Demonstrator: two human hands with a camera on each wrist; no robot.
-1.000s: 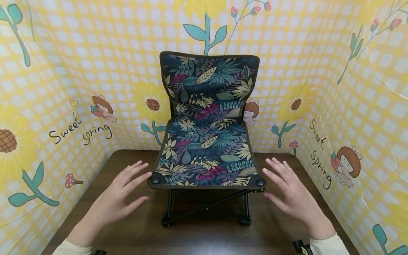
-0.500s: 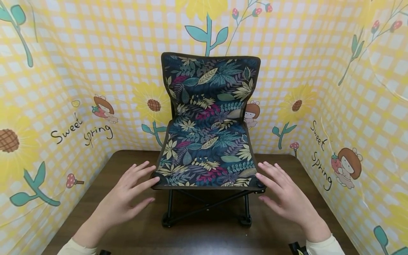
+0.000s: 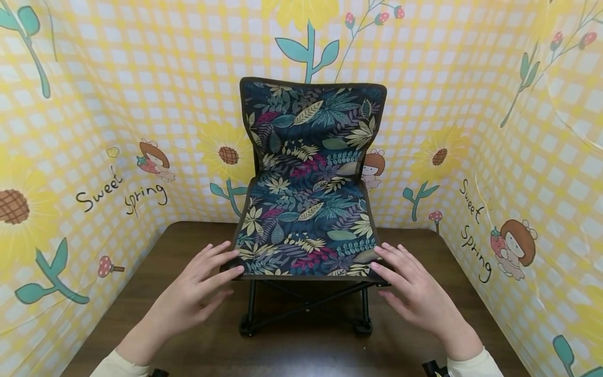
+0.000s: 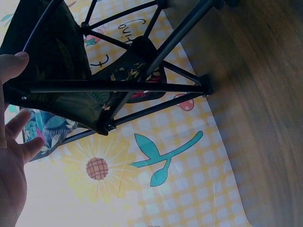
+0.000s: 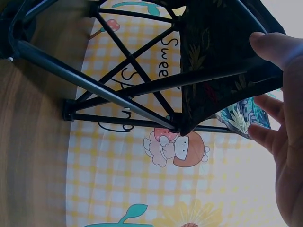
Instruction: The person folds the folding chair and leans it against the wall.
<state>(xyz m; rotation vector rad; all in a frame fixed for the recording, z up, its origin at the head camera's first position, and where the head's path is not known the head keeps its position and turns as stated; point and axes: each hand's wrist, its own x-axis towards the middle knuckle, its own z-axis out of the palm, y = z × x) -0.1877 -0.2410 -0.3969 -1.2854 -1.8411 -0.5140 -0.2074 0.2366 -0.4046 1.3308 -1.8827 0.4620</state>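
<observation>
A small folding chair (image 3: 306,220) with dark leaf-print fabric stands unfolded in the middle of the head view, its back away from me. My left hand (image 3: 200,285) is at the front left seat corner, fingertips over the fabric's edge and thumb lower down. At the front right corner my right hand (image 3: 412,288) mirrors it. Both hands have fairly straight, spread fingers and cover the corner caps. In the left wrist view the thumb (image 4: 14,66) and fingers lie either side of the seat corner. The right wrist view shows black crossed legs (image 5: 128,61) under the seat.
The chair stands on a dark brown wooden tabletop (image 3: 306,358) with rounded back corners. Yellow checked cloth (image 3: 188,84) with flowers and cartoon figures hangs behind and along both sides. Dark wrist straps (image 3: 435,368) show near the cream sleeves (image 3: 476,364).
Both hands have moved inward from beside the chair to its front seat corners, fingertips now overlapping the fabric. The chair stays in place; the head view has shifted slightly.
</observation>
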